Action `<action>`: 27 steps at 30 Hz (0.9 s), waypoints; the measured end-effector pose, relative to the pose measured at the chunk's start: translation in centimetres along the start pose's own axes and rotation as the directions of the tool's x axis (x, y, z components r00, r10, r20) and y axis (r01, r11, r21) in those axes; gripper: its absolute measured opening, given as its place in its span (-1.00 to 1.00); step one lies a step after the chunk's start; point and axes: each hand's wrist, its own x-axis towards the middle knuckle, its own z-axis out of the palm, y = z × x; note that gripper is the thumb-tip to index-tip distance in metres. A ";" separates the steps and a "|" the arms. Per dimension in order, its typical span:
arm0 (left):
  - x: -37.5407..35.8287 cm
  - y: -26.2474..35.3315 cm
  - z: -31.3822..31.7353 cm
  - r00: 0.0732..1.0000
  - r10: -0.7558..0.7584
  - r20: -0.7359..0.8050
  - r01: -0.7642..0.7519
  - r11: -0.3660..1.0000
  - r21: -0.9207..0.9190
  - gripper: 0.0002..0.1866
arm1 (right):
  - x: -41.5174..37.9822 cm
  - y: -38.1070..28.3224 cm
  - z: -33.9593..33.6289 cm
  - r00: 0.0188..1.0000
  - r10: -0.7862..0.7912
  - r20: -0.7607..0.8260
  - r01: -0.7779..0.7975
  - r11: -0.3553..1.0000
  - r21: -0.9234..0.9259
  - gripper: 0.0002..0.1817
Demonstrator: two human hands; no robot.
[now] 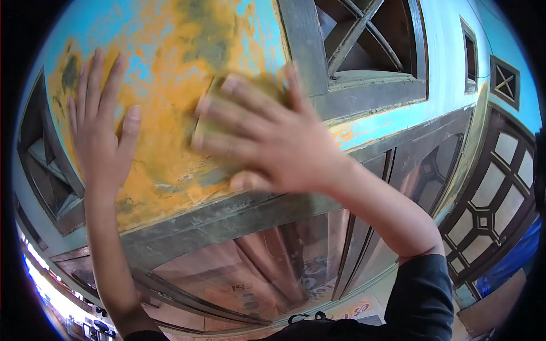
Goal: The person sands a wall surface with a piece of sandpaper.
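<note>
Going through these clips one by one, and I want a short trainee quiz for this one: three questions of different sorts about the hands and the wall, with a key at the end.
1. True or false: the right hand looks more blurred than the left hand.

2. What shows in the opening of the wooden frame, on the upper right side of the right hand?
a) a round clock
b) crossed bars
c) a row of books

3. Fill in the blank: the patchy wall seen between the two hands is mostly ____ in colour, with smaller patches of blue.

Key: 1. True. 2. b. 3. orange-yellow.
</note>
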 end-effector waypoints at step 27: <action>-4.3 -5.4 -1.7 0.990 0.042 0.136 -0.037 0.999 -0.039 -0.33 | 8.1 -0.2 -1.5 0.998 -0.036 0.044 0.043 0.984 -0.171 -0.31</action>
